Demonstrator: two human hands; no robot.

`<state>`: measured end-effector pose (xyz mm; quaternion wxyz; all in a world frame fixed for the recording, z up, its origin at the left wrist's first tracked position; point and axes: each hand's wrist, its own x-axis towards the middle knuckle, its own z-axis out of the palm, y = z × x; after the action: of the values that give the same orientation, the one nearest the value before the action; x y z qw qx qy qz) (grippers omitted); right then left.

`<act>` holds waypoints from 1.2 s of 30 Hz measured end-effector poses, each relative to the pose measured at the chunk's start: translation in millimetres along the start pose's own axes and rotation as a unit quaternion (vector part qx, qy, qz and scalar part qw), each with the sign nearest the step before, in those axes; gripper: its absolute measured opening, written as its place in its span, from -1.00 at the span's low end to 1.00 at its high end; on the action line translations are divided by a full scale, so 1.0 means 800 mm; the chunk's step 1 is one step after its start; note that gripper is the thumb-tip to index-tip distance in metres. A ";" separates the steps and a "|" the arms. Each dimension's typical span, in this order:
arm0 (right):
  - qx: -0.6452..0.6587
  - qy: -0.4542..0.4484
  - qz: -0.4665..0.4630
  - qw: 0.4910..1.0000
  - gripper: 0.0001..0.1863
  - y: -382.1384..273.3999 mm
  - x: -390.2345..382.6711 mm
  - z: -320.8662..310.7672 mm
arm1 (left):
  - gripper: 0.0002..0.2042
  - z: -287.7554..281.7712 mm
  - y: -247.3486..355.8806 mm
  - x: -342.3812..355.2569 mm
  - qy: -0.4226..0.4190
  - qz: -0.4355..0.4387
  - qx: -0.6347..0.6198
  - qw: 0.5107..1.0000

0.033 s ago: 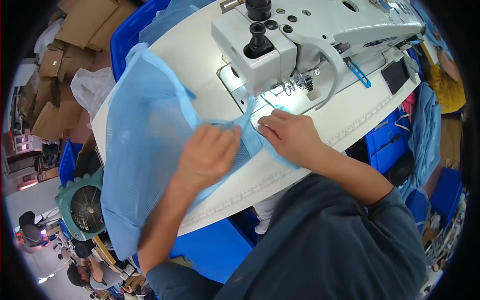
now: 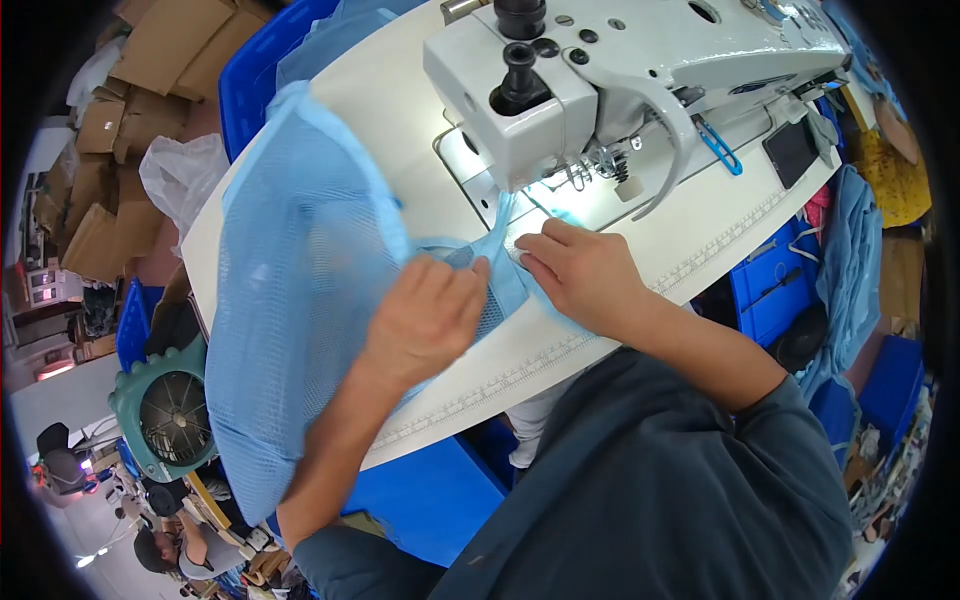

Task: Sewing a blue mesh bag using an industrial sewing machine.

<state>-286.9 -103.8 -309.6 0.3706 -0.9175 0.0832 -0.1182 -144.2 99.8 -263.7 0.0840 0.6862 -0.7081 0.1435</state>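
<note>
Light blue mesh fabric [image 2: 290, 250] with a smooth edge band spreads over the left of the sewing table and hangs past its front edge. A narrow part of it runs up to the needle area of a white sewing machine [image 2: 520, 125]. My left hand [image 2: 425, 315] is closed on the mesh fabric a little left of the needle area; its fingertips are partly hidden. Just in front of the lit stitch plate [image 2: 585, 205], my right hand [image 2: 585, 275] pinches the fabric's edge between thumb and fingers.
A phone [image 2: 791, 153] and blue thread snips [image 2: 718, 147] lie right of the machine. Blue bins [image 2: 262, 70] stand behind and below the white table [image 2: 400, 120]. At left are a green fan [image 2: 165, 410], cardboard boxes [image 2: 120, 215] and, farther off, another person [image 2: 175, 550].
My left hand has shifted slightly right, toward the needle area, and the mesh beside it has moved and refolded. My right hand stays almost in place.
</note>
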 end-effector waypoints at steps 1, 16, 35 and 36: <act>-0.098 0.019 -0.071 0.992 -0.68 -0.003 -0.004 0.001 | -0.69 0.006 0.013 -0.006 -0.027 0.004 0.014 1.000; -0.185 -0.007 -0.163 0.969 -0.51 0.016 -0.009 -0.005 | -0.67 0.029 0.078 0.018 -0.096 -0.031 0.102 0.990; -0.112 -0.141 -0.193 0.965 -0.87 -0.016 -0.079 -0.045 | -0.69 -0.012 -0.095 0.022 0.086 -0.269 0.061 0.957; -0.068 -0.127 -0.240 0.960 -0.86 -0.024 -0.081 -0.045 | -0.69 -0.014 -0.073 0.034 0.115 -0.332 -0.033 0.936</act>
<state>-358.1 -98.5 -281.3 0.2754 -0.9411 -0.1789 -0.0805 -88.4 76.8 -239.8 0.2309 0.8576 -0.4301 0.1618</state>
